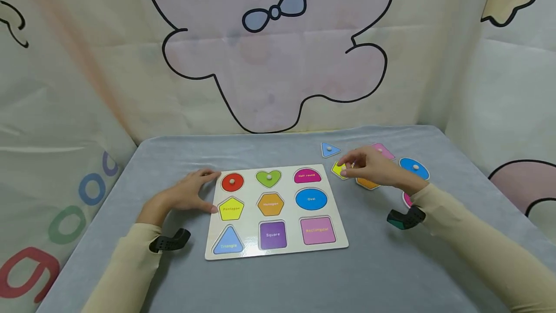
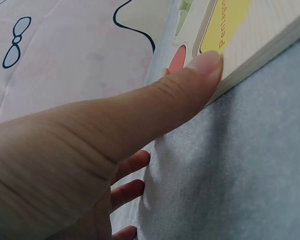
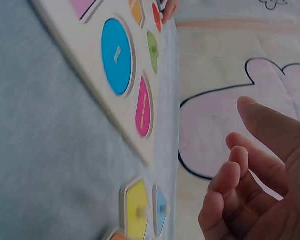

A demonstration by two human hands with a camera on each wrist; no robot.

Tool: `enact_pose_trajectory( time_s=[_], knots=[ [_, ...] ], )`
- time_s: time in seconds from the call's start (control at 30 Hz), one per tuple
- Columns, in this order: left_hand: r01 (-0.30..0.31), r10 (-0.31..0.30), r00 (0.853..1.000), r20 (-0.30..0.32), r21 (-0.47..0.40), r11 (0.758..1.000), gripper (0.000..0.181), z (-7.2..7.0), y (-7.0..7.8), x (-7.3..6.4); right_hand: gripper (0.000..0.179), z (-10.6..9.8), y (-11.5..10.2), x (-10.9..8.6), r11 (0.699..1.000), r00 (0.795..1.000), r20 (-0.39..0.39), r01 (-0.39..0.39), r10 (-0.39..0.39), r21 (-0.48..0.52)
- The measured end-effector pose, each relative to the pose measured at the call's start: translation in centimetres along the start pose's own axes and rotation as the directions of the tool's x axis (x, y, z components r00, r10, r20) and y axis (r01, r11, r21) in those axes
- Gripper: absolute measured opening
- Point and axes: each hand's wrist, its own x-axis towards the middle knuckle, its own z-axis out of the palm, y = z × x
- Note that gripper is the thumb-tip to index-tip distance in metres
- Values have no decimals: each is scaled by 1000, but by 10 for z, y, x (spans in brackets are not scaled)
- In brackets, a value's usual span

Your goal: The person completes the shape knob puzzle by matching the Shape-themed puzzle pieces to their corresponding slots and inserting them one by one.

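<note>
A white shape puzzle board [image 1: 250, 194] lies on the table, with a red circle [image 1: 227, 183] and a green heart [image 1: 263, 179] set in it, each with a knob. My left hand [image 1: 187, 192] rests at the board's left side. Its thumb [image 2: 190, 80] presses on the edge beside the printed pentagon. Above the loose pieces, beyond the board's right side, hovers my right hand [image 1: 369, 164]. Nearest to it is a yellow pentagon piece [image 1: 337, 170]. In the right wrist view the fingers are parted, apart from the pentagon's knob [image 3: 142, 212], and hold nothing.
Loose pieces lie right of the board: a blue triangle [image 1: 328, 149], an orange piece [image 1: 367, 184], a pink piece [image 1: 384, 150], a blue oval [image 1: 414, 167] and a magenta piece [image 1: 407, 200] partly hidden by the right wrist. A patterned curtain [image 1: 278, 62] hangs behind the table.
</note>
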Motion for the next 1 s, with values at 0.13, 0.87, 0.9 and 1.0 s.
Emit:
enact_pose_trajectory(
  time_s=[0.13, 0.87, 0.9, 1.0],
  knots=[
    [3, -4, 1000, -4, -11, 1000, 105, 1, 2, 2, 28, -12, 16, -22, 1000, 999, -44, -16, 18, 26],
    [18, -18, 1000, 7, -7, 1000, 106, 3, 0, 4, 27, -43, 91, -97, 999, 999, -41, 5, -3, 46],
    [18, -18, 1000, 6, -10, 1000, 106, 3, 1, 3, 27, -44, 93, -99, 999, 999, -41, -1, 3, 43],
    [25, -25, 1000, 4, -14, 1000, 106, 3, 2, 3, 28, -47, 99, -104, 999, 999, -39, -28, 30, 34]
  ],
)
